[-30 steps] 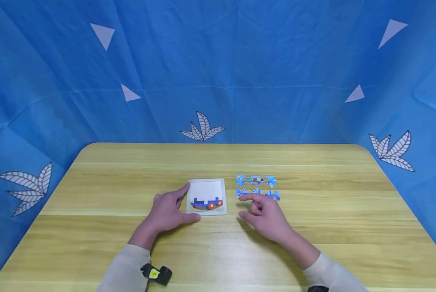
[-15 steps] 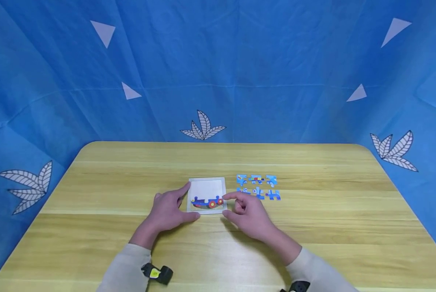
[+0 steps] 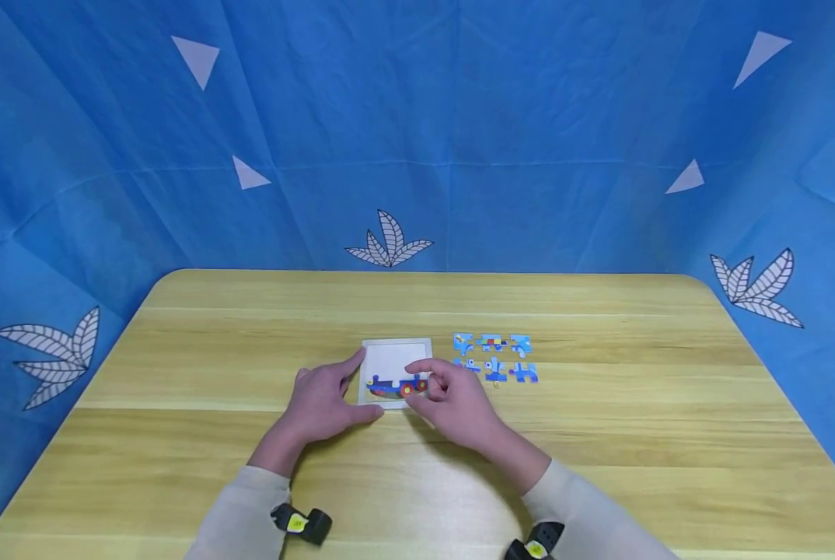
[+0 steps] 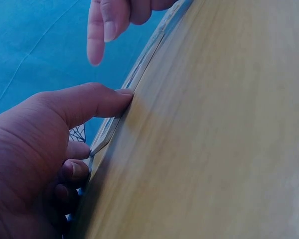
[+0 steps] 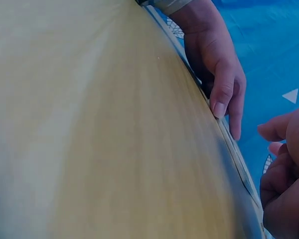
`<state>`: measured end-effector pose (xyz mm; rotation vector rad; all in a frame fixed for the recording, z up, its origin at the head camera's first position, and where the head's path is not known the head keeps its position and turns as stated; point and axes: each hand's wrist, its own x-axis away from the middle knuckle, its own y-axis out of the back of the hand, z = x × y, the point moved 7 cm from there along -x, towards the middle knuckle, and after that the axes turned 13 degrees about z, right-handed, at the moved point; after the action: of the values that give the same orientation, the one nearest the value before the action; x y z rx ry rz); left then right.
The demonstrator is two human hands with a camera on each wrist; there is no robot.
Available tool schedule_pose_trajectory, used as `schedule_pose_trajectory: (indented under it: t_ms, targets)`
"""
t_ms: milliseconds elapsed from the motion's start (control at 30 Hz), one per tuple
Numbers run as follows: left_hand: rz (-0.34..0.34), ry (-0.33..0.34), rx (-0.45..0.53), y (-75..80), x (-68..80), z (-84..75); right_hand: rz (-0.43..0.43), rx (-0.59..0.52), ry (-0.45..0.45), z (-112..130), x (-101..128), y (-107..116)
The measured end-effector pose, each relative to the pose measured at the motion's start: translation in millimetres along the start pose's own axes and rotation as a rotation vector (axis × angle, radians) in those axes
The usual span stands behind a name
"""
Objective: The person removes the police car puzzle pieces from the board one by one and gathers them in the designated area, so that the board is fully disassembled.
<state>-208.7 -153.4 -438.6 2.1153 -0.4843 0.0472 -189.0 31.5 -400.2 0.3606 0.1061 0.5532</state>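
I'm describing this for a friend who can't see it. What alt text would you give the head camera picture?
Two hands work at a white puzzle tray on a wooden table: the left hand steadies its left edge, while the right hand reaches over the train picture in its bottom row. Loose blue puzzle pieces lie just right of the tray, before a blue cloth backdrop.

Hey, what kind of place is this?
Probably a staged recording booth, not a home: blue fabric backdrop with white leaf prints on every side, one light wooden table, and a white square puzzle tray with loose blue jigsaw pieces.
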Motion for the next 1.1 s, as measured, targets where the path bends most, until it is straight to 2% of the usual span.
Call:
schedule_pose_trajectory:
  t_ms: [100, 233, 533, 1100]
  targets:
    - [0.004, 0.004, -0.004, 0.9, 0.0, -0.7, 0.005, 0.009, 0.007, 16.3, -1.3, -0.7]
    - [0.013, 0.005, -0.003, 1.0, -0.2, -1.0, 0.014, 0.009, 0.01, 20.6, -7.1, -3.3]
    - [0.017, -0.008, -0.017, 0.9, -0.6, -1.4, 0.027, 0.034, 0.027, -10.3, -29.3, -13.7]
    - [0.012, -0.011, -0.004, 1.1, -0.9, -1.6, 0.116, 0.156, -0.021, -17.8, -44.2, -20.8]
